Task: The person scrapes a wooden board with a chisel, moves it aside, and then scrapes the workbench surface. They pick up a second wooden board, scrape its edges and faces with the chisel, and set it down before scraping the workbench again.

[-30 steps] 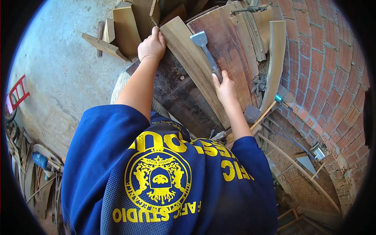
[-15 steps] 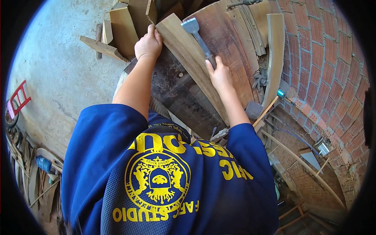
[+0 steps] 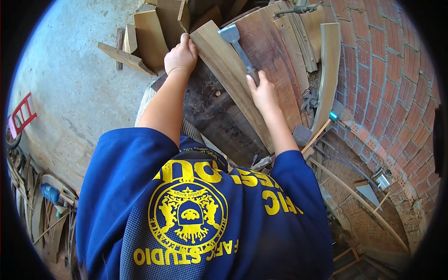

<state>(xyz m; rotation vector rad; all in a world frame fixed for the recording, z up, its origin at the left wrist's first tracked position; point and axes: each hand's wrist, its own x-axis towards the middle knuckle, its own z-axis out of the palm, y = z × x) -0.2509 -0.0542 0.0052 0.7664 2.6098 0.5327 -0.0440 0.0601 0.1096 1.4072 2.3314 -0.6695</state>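
My left hand (image 3: pixel 181 54) is closed at the far left corner of a long wooden board (image 3: pixel 228 70), beside a thin curved metal piece (image 3: pixel 182 25) that sticks up past the fingers. Whether the fingers hold that piece or the board edge is too small to tell. My right hand (image 3: pixel 264 91) grips the dark handle of a flat-bladed metal tool (image 3: pixel 239 46). Its wide grey blade points away over the board's far part. Under the board lies a dark, stained work surface (image 3: pixel 210 100), with a reddish-brown plank (image 3: pixel 268 56) to the right.
Wooden blocks (image 3: pixel 150 35) stand at the far left. A curved plank (image 3: pixel 328 65) leans near the brick wall (image 3: pixel 378 60). A teal roll (image 3: pixel 333 116) and a grey block (image 3: pixel 302 134) are at the right. A red frame (image 3: pixel 22 113) stands on the floor at left.
The blade of the tool in my right hand has moved left onto the board, compared with one second ago. My left hand stays at the board's corner. The view shifts slightly.
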